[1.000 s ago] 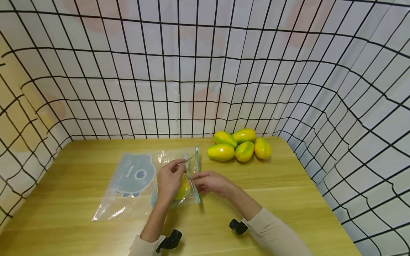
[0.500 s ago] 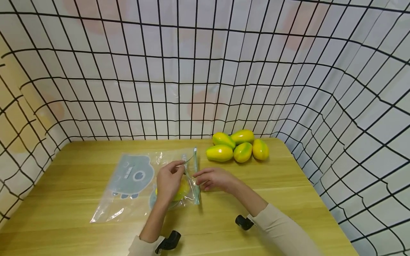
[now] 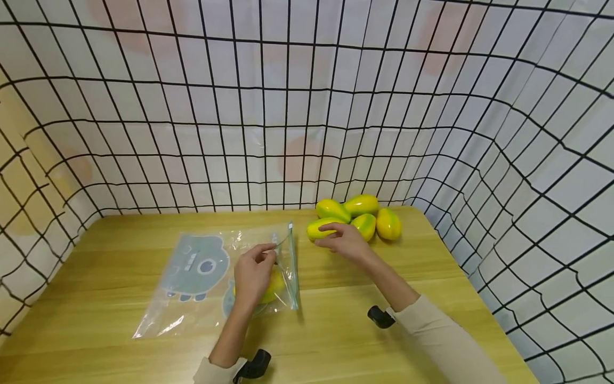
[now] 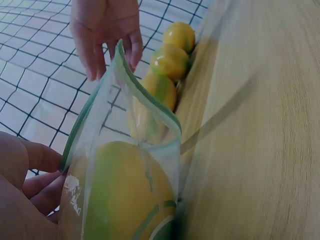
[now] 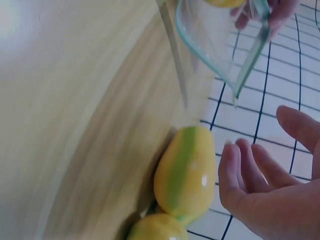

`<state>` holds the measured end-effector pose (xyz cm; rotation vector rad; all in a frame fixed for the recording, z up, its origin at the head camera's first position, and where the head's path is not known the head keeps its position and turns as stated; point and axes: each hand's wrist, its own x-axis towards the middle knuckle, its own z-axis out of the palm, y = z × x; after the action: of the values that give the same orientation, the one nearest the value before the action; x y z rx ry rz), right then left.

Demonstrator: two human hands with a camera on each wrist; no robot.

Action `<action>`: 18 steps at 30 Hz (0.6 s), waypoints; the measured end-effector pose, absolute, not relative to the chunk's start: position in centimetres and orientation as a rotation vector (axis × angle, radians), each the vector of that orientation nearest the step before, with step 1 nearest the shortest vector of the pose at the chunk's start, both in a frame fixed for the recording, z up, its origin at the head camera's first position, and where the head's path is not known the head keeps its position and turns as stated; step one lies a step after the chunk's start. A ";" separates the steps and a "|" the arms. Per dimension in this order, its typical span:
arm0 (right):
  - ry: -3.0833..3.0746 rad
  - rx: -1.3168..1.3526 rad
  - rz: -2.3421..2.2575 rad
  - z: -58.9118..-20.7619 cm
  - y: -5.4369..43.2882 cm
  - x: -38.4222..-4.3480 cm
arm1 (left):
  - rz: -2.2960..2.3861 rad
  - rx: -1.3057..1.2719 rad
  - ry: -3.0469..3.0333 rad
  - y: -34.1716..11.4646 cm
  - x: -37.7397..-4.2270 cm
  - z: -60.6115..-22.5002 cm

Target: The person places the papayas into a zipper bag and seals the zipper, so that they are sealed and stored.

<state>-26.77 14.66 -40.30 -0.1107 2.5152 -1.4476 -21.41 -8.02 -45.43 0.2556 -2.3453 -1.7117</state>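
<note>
A clear zip bag (image 3: 201,266) with a blue-grey cartoon creature lies flat on the table, its mouth to the right. My left hand (image 3: 253,272) pinches the upper edge of that mouth between thumb and fingers and holds it raised. Inside, just behind the opening, sits one yellow mango-like fruit (image 4: 122,190) with a green streak. My right hand (image 3: 346,242) hovers over the nearest loose mango-like fruit (image 3: 317,229), fingers spread and slightly bent, holding nothing. From the right wrist, a gap shows between the fingertips (image 5: 231,150) and that fruit (image 5: 185,170).
Several more yellow-green fruits (image 3: 389,224) cluster at the back right of the wooden table (image 3: 326,341). Behind them and along both sides rises a white cloth with a black grid (image 3: 288,106).
My right hand has left the bag's mouth and moved up and right to the loose fruits. My left hand keeps its pinch on the bag edge in the same place.
</note>
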 end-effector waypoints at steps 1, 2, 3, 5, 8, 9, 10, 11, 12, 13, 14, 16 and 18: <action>2.555 -0.099 -1.439 -40.2 14.9 -27.0 | -1.711 0.261 -2.342 -8.0 -21.4 -45.4; 2.596 -0.096 -1.424 -40.2 15.0 -27.2 | -1.708 0.263 -2.338 -8.0 -21.4 -45.4; 2.639 -0.099 -1.403 -40.1 15.3 -27.4 | -1.705 0.263 -2.335 -8.0 -21.4 -45.4; 2.707 -0.099 -1.379 -40.2 15.5 -27.7 | -1.701 0.253 -2.336 -8.1 -21.4 -45.5; 2.763 -0.096 -1.371 -40.3 15.9 -28.1 | -1.702 0.239 -2.332 -8.1 -21.4 -45.5; 2.774 -0.089 -1.371 -40.4 15.9 -28.2 | -1.703 0.239 -2.332 -8.1 -21.4 -45.5; 2.794 -0.089 -1.361 -40.4 16.0 -28.3 | -1.702 0.241 -2.332 -8.1 -21.4 -45.6; 2.814 -0.093 -1.349 -40.6 16.0 -28.4 | -1.703 0.241 -2.329 -8.1 -21.4 -45.5; 2.836 -0.094 -1.333 -40.7 16.0 -28.6 | -1.701 0.241 -2.328 -8.1 -21.4 -45.6; 2.859 -0.094 -1.314 -40.8 16.0 -28.7 | -1.699 0.242 -2.329 -8.2 -21.4 -45.6; 2.884 -0.097 -1.291 -41.0 15.9 -28.8 | -1.701 0.241 -2.328 -8.2 -21.4 -45.6; 2.923 -0.093 -1.258 -41.3 15.9 -29.0 | -1.707 0.240 -2.324 -8.1 -21.4 -45.6; 2.952 -0.083 -1.241 -41.6 15.9 -29.3 | -1.711 0.236 -2.324 -8.1 -21.5 -45.6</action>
<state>-29.32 15.94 -41.60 -0.0828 2.9518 -1.2409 -21.48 -8.09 -45.57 0.2364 -2.3240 -1.7113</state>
